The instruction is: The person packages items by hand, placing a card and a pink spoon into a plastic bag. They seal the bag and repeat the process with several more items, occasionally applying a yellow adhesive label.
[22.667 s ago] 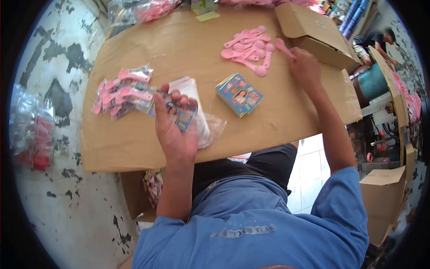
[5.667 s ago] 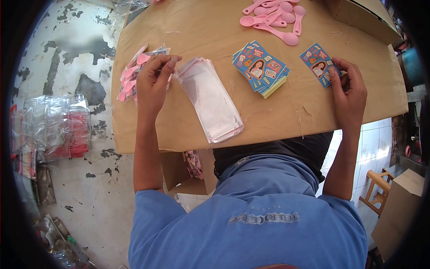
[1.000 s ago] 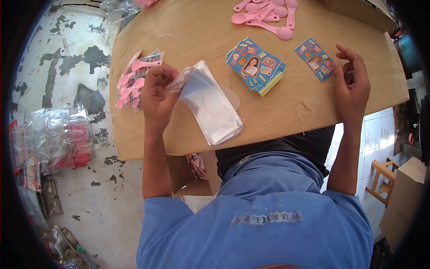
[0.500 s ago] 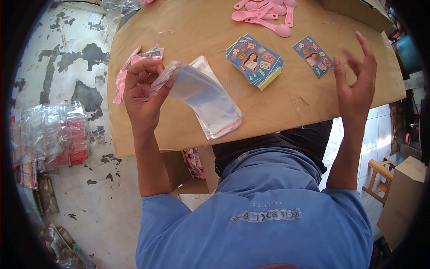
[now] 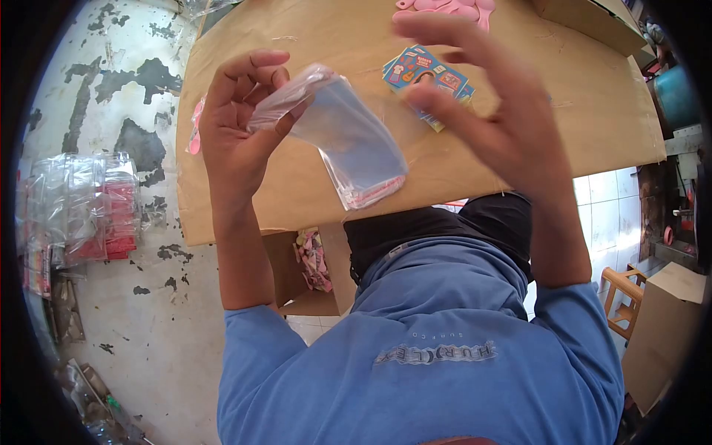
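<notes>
My left hand (image 5: pixel 245 122) pinches one end of a clear plastic bag (image 5: pixel 348 126) between thumb and fingers. The bag's other end lies over a stack of clear bags with a reddish edge (image 5: pixel 374 193) near the table's front edge. Raised over the table, my right hand (image 5: pixel 489 104) is blurred, its fingers apart and holding nothing. It partly covers a stack of blue printed cards (image 5: pixel 419 63). Pink spoons (image 5: pixel 475 9) lie behind that hand at the far edge. Another pink spoon (image 5: pixel 195 133) shows just left of my left hand.
The brown table (image 5: pixel 297 215) spans the view. A cardboard box (image 5: pixel 593 22) stands at its far right corner. Plastic-wrapped packs (image 5: pixel 81 211) lie on the floor at left. An open box with pink items (image 5: pixel 313 259) is below the table, and a wooden stool (image 5: pixel 624 300) stands at right.
My right hand has moved left, from beside the single card to over the card stack. My left hand still grips the bag, its end lifted slightly. The view has shifted a little.
</notes>
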### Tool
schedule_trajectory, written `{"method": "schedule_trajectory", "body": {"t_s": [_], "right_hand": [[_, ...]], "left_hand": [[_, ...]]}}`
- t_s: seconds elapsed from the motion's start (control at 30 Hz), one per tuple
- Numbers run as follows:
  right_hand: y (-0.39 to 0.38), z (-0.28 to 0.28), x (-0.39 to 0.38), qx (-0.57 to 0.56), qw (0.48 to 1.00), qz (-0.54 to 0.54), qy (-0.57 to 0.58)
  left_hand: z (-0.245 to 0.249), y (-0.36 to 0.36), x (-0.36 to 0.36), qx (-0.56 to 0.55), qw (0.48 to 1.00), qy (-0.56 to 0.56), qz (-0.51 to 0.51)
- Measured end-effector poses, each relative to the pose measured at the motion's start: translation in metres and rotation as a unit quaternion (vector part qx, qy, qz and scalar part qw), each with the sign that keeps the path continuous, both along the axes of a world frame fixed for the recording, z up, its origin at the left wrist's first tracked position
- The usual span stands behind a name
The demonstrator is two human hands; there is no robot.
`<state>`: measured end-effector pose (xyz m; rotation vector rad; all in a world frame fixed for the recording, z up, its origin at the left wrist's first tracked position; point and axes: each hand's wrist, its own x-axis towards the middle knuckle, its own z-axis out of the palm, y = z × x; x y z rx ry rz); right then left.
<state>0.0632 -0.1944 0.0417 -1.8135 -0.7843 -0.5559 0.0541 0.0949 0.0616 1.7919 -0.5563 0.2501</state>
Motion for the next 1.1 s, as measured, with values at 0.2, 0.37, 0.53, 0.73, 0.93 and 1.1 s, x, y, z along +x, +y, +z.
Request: {"method": "schedule_trajectory", "body": {"t_s": [0.2,0.37,0.53,0.73,0.93,1.1], "right_hand": [[0.043,0.001,-0.010,0.074,0.966,0.162,0.188],[0.050,-0.026,-0.021,0.174,0.918,0.224,0.276],[0.044,-0.024,-0.035,0.301,0.826,0.259,0.399],[0.039,-0.031,-0.031,0.342,0.823,0.209,0.403],[0.037,-0.031,-0.031,0.342,0.839,0.198,0.373],[0.035,-0.028,-0.031,0.341,0.833,0.201,0.387]], "left_hand": [[0.017,-0.028,-0.004,-0.192,0.981,-0.002,-0.037],[0.013,-0.041,0.000,-0.282,0.956,0.071,0.026],[-0.007,-0.061,0.004,-0.394,0.899,0.190,-0.018],[-0.036,-0.070,-0.010,-0.452,0.824,0.318,-0.128],[-0.060,-0.069,-0.016,-0.465,0.784,0.376,-0.167],[-0.055,-0.074,-0.019,-0.486,0.774,0.356,-0.195]]}}
